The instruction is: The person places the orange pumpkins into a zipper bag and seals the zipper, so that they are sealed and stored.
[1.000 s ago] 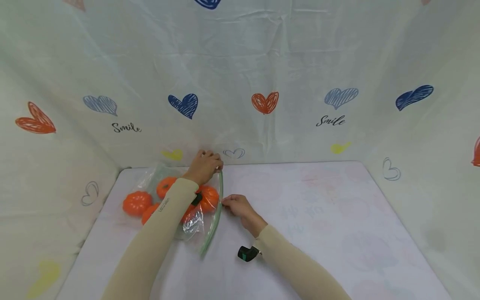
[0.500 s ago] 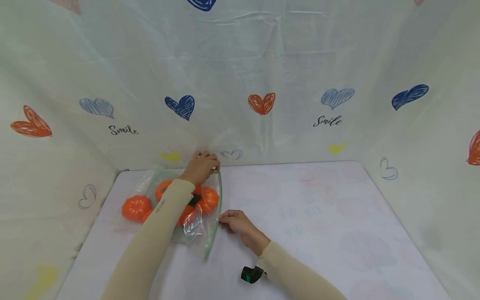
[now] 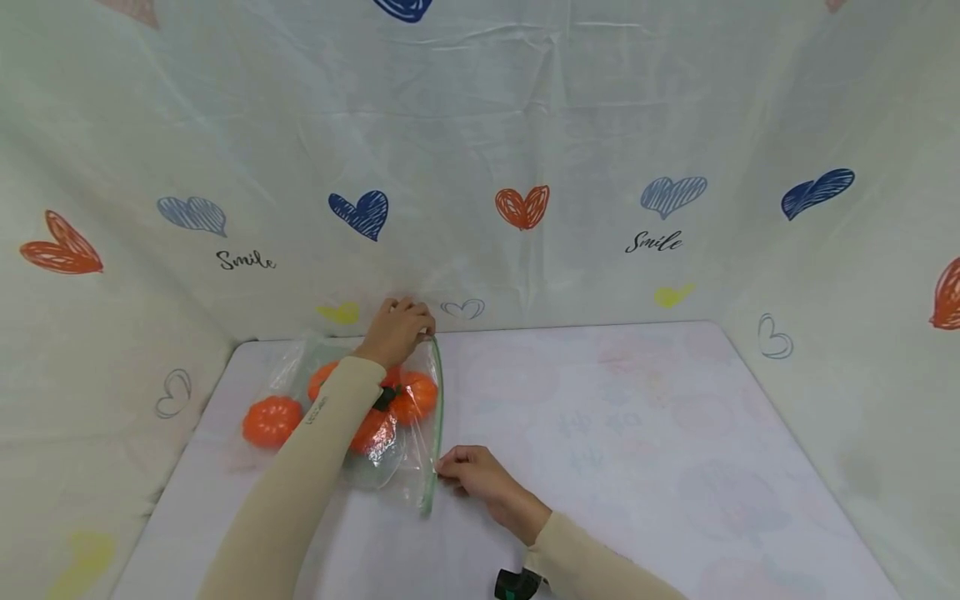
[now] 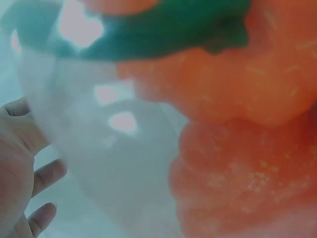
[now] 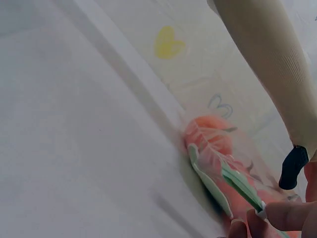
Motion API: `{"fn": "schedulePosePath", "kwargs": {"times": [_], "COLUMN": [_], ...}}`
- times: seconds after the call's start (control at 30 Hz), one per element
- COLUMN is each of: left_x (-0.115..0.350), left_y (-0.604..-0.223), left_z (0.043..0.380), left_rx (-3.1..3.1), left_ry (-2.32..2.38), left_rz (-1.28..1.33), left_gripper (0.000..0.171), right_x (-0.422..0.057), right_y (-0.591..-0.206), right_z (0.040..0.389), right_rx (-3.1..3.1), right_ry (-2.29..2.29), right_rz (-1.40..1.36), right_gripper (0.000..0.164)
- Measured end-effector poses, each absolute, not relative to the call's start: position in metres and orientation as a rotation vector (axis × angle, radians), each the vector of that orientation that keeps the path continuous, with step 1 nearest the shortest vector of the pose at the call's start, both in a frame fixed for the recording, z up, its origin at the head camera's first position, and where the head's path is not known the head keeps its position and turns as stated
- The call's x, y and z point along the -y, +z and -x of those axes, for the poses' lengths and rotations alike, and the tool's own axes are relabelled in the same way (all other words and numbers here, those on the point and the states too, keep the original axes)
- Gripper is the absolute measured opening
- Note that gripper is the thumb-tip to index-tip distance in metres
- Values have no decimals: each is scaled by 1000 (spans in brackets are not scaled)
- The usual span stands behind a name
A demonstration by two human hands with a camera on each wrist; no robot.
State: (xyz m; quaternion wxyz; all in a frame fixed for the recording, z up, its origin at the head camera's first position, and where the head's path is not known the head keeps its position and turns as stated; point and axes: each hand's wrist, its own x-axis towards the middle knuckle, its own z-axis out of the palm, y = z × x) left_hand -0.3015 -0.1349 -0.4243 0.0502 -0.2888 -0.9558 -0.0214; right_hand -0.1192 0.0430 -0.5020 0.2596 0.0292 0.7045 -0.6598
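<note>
A clear zip bag [image 3: 416, 487] with a green closure strip along its right edge lies on the table. Several orange toy pumpkins [image 3: 414, 398] with green stems show through the plastic, and one more pumpkin [image 3: 272, 422] is at its left end. My left hand [image 3: 397, 331] holds the bag's far right corner; the left forearm covers part of the bag. Close up in the left wrist view, pumpkins [image 4: 237, 183] fill the right side. Near the strip's near end, my right hand [image 3: 483, 479] pinches the green edge, with a small whitish piece at the fingertips [image 5: 282, 215].
The white table [image 3: 600, 467] stretches away to the right of the bag. A pale curtain [image 3: 585, 125] printed with hearts and the word Smile stands behind it and at both sides. Each wrist carries a small dark camera [image 3: 517, 583].
My right hand has slid along the green strip toward the near end of the bag. The strip now lies straighter. My left hand stays at the far corner.
</note>
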Motion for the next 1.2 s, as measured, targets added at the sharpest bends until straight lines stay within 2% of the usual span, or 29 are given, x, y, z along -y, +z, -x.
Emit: {"fn": "schedulePosePath", "kwargs": {"times": [0.4, 0.7, 1.03, 1.2], "left_x": [134, 133, 134, 133], "left_y": [-423, -430, -437, -437], "left_z": [304, 309, 305, 295], "left_rx": [2913, 2880, 2900, 2946], "left_ry": [-61, -41, -93, -226], "left_rz": [726, 691, 662, 670], "left_gripper": [8, 10, 10, 25], "right_x": [-50, -54, -58, -76], "right_y": [-502, -508, -511, -515], "right_z": [101, 100, 101, 103], "right_rx": [-1912, -1961, -2005, -2073], "right_ry": [-1775, -1765, -1722, -1644], "right_rz": [-29, 19, 94, 188], "right_gripper": [15, 21, 16, 19]}}
